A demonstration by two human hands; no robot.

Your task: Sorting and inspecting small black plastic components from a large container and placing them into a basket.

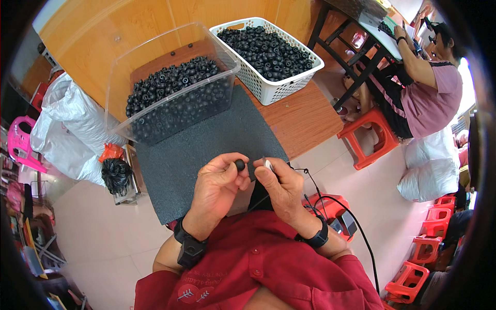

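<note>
Overhanging grey mat, tiled floor, left hand pinches black piece, right hand tool.

The left hand pinches a round black piece; the right hand holds a small white object. A clear plastic bin and white basket contain black rings.

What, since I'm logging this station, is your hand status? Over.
Left hand pinching small round black piece. Right hand gripping small white item, kind unclear. Possible snag: black cable beside right hand.
</note>
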